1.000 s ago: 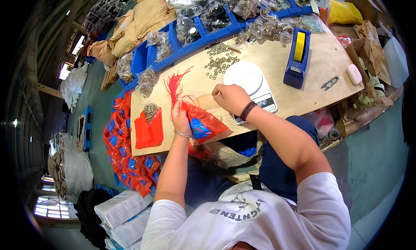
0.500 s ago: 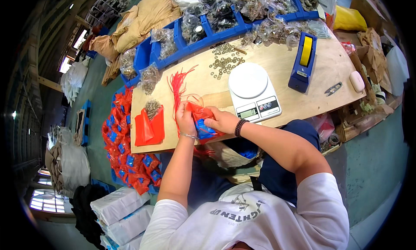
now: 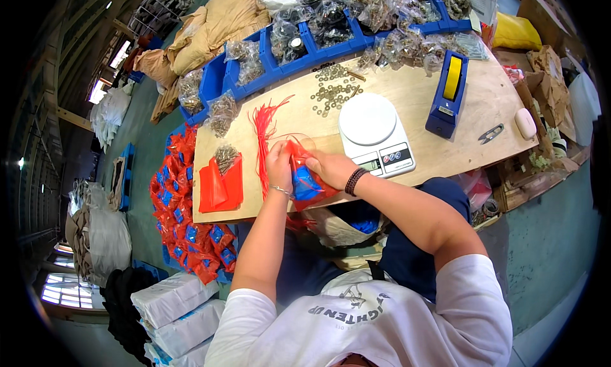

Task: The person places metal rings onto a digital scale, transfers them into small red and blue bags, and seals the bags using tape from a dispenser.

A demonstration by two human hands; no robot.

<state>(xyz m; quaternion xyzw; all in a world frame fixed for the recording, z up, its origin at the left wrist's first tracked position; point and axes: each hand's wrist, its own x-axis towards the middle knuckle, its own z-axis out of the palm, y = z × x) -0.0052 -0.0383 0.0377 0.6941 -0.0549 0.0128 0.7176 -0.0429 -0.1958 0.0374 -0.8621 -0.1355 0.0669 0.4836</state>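
Seated person at a pale plywood worktable (image 3: pixel 407 106), both forearms coming up from the lower edge.

Left hand (image 3: pixel 279 166): fingers closed on the upper edge of a small red-and-blue plastic pouch (image 3: pixel 304 179), pinching it at the mouth. A thin bangle sits on that wrist.

Right hand (image 3: pixel 328 166): closed on the other side of the same pouch, fingers curled over its top; a dark beaded bracelet on the wrist. The pouch is held between the two hands at the near edge of the table, just in front of the person's body, partly overhanging the edge.

Just left of the hands, a bundle of thin red plastic ties (image 3: pixel 264 128) lies fanned across the wood, its ends touching or running under the left hand; cannot tell which. Further left, a flat stack of empty red pouches (image 3: pixel 219 189) with a small heap of metal screws (image 3: pixel 226 156) on its far end.

Right of the hands, close by, a white round-topped digital kitchen scale (image 3: pixel 375 131). Beyond it, loose brass-coloured metal washers (image 3: pixel 332 90) scattered on the table. A blue tape dispenser with a yellow roll (image 3: pixel 449 93) stands further right, with small thread snips (image 3: pixel 490 135) near it.

Blue plastic bins (image 3: pixel 318 49) holding clear bags of hardware line the far edge. On the floor to the left, a heap of filled red-and-blue pouches (image 3: pixel 188 233).
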